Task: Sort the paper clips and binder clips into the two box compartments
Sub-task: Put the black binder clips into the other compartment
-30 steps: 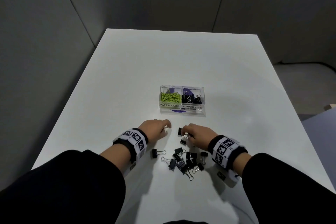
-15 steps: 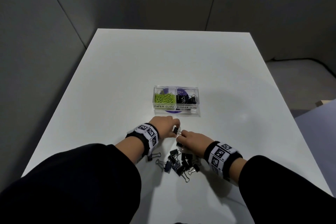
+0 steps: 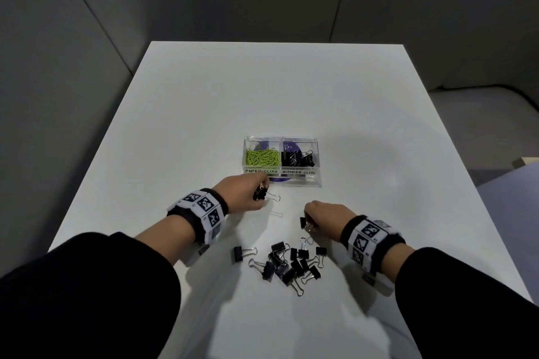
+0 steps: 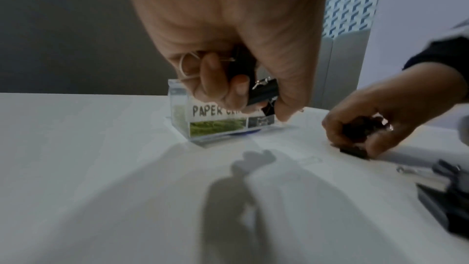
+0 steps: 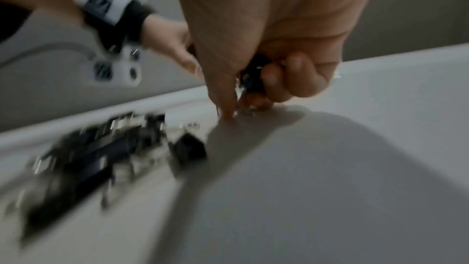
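A clear two-compartment box (image 3: 318, 154) stands mid-table, green paper clips (image 3: 262, 158) in its left half labelled PAPER CLIPS, black binder clips (image 3: 299, 158) in its right half. My left hand (image 3: 248, 197) hovers just in front of the box and grips black binder clips (image 3: 260, 194) (image 4: 264, 92) in curled fingers. My right hand (image 3: 323, 217) sits lower right, curled round binder clips (image 3: 303, 222) (image 5: 253, 79) and touching the table. A pile of black binder clips (image 3: 288, 264) lies near me, with one apart (image 3: 238, 253) on its left.
The white table (image 3: 379, 125) has its left edge close to my left forearm and its right edge beyond my right wrist. Grey partition walls stand behind and to the left. A purple disc (image 3: 277, 179) shows under the box.
My hands have drawn apart: the left carried its binder clips toward the box, the right pulled back and right toward the pile with clips in its grip.
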